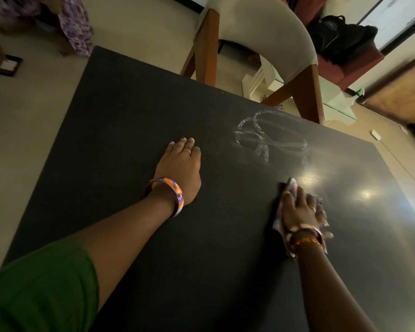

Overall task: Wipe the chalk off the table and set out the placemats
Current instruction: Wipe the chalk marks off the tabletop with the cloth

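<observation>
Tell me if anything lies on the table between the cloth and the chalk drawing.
Nothing visible does. The right hand presses the patterned cloth onto the dark tabletop, and only bare surface separates it from the white chalk scribble. The left hand rests flat, off to the side.

A cream upholstered chair with brown wooden legs (261, 32) stands at top centre. A black bag (340, 37) rests on a dark red seat (345, 68) at upper right. A small black-framed picture (9, 65) lies on the floor, upper left.
</observation>
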